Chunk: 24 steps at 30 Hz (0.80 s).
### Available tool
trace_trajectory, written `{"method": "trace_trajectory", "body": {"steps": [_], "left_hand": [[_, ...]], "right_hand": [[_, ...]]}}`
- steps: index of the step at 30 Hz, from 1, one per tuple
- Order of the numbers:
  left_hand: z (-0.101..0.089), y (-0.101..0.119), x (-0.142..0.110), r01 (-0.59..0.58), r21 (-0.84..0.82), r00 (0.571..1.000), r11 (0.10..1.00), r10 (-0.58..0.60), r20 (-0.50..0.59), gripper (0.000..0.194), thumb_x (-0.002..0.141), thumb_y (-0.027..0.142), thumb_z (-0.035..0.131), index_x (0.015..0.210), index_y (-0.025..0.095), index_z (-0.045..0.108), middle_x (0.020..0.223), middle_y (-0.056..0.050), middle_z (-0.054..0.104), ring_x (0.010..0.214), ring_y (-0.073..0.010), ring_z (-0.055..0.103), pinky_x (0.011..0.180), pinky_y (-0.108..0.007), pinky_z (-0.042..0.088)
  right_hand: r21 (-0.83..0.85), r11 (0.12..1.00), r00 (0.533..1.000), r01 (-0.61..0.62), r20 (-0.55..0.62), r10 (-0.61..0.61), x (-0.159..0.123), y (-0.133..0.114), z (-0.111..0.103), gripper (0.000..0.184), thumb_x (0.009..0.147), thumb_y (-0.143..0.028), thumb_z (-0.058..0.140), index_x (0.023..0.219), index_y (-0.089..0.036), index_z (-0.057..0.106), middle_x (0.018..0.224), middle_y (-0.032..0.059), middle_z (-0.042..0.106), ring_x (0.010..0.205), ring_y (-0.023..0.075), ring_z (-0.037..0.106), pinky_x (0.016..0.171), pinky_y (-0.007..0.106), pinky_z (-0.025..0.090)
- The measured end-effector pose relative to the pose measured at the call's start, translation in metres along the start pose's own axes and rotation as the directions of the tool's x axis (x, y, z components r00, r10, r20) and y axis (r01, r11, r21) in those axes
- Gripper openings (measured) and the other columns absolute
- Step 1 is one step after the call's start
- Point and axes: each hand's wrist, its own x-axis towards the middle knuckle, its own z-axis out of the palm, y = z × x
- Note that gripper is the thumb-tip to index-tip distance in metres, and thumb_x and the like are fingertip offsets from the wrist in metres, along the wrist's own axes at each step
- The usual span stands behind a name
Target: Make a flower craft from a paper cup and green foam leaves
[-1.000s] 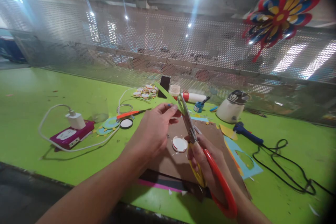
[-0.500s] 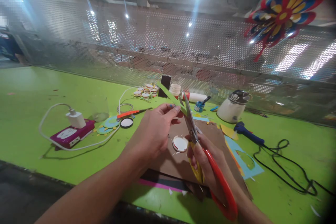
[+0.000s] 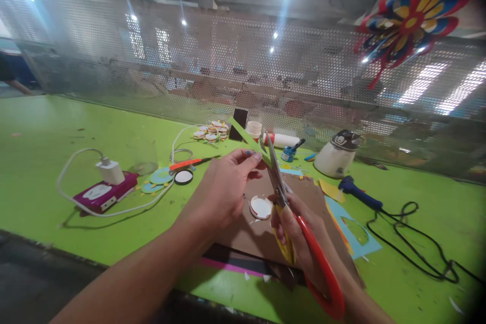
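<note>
My left hand (image 3: 224, 190) pinches a narrow green paper strip (image 3: 246, 137) between thumb and fingers, holding it up above the table. My right hand (image 3: 299, 235) grips scissors (image 3: 279, 187) with one red and one yellow handle loop; the blades point up and away and meet the strip just right of my left fingertips. Below both hands a brown cardboard sheet (image 3: 261, 235) lies on the green table (image 3: 56, 126), with a small white-and-red paper disc (image 3: 260, 207) on it.
Left: a magenta power strip (image 3: 104, 193) with white charger and cable, paper rings, an orange-handled tool (image 3: 190, 163). Behind: a heap of paper discs (image 3: 210, 131), a cup, a glue bottle, a white pot (image 3: 336, 157). Right: blue glue gun (image 3: 357, 191) with black cord, blue paper. Mesh screen behind.
The scissor blades have moved slightly along the green strip and the strip has tilted a little; both hands stay in nearly the same place.
</note>
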Motion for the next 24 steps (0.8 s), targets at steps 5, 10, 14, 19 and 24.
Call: {"method": "trace_trajectory", "body": {"steps": [5, 10, 14, 19, 24], "left_hand": [[0.0004, 0.0015, 0.0, -0.015, -0.049, 1.0, 0.999, 0.016, 0.027, 0.012, 0.077, 0.027, 0.071, 0.074, 0.017, 0.067, 0.077, -0.002, 0.067, 0.072, -0.0132, 0.06, 0.072, -0.028, 0.044], [0.0028, 0.0052, 0.001, 0.028, -0.117, 0.999, 0.993, -0.024, 0.029, 0.01, 0.075, 0.022, 0.071, 0.071, 0.015, 0.065, 0.073, 0.0, 0.064, 0.071, -0.0118, 0.059, 0.069, -0.027, 0.044], [0.0033, 0.0079, 0.0018, 0.039, -0.124, 0.999, 0.992, -0.034, 0.039, 0.009, 0.075, 0.021, 0.071, 0.072, 0.015, 0.065, 0.073, 0.0, 0.064, 0.071, -0.0119, 0.06, 0.068, -0.026, 0.044], [0.0025, 0.0092, 0.002, 0.052, -0.122, 0.998, 0.991, -0.048, 0.043, 0.008, 0.076, 0.02, 0.07, 0.072, 0.014, 0.065, 0.073, 0.0, 0.064, 0.07, -0.0116, 0.06, 0.067, -0.026, 0.044], [0.0037, 0.01, 0.0018, 0.059, -0.113, 0.998, 0.992, -0.054, 0.039, 0.011, 0.078, 0.021, 0.068, 0.071, 0.014, 0.064, 0.072, -0.001, 0.063, 0.07, -0.0114, 0.059, 0.066, -0.025, 0.043]], "right_hand": [[-0.008, 1.0, 1.0, -0.005, -0.009, 0.005, -0.0003, -0.0024, 0.0002, 0.044, 0.092, -0.06, 0.042, 0.106, -0.02, 0.054, 0.074, -0.0014, 0.054, 0.064, 0.0141, 0.046, 0.06, 0.028, 0.038], [-0.018, 1.0, 1.0, -0.006, -0.017, 0.005, 0.0004, -0.0022, -0.0008, 0.045, 0.092, -0.06, 0.042, 0.105, -0.019, 0.055, 0.075, -0.0008, 0.055, 0.064, 0.0139, 0.045, 0.06, 0.027, 0.038], [-0.025, 1.0, 1.0, 0.009, -0.026, -0.009, 0.0006, -0.0032, -0.0008, 0.045, 0.092, -0.06, 0.042, 0.105, -0.019, 0.056, 0.075, -0.0005, 0.056, 0.065, 0.0141, 0.047, 0.061, 0.027, 0.039], [-0.05, 0.999, 0.999, 0.003, -0.041, -0.005, 0.0002, -0.0071, -0.0013, 0.046, 0.091, -0.061, 0.042, 0.103, -0.019, 0.057, 0.073, -0.0006, 0.055, 0.065, 0.0143, 0.048, 0.062, 0.027, 0.04], [-0.065, 0.998, 0.999, 0.014, -0.028, -0.016, 0.0012, -0.0045, -0.0023, 0.048, 0.091, -0.062, 0.04, 0.103, -0.018, 0.057, 0.073, -0.0005, 0.055, 0.064, 0.0138, 0.048, 0.061, 0.026, 0.04]]}}
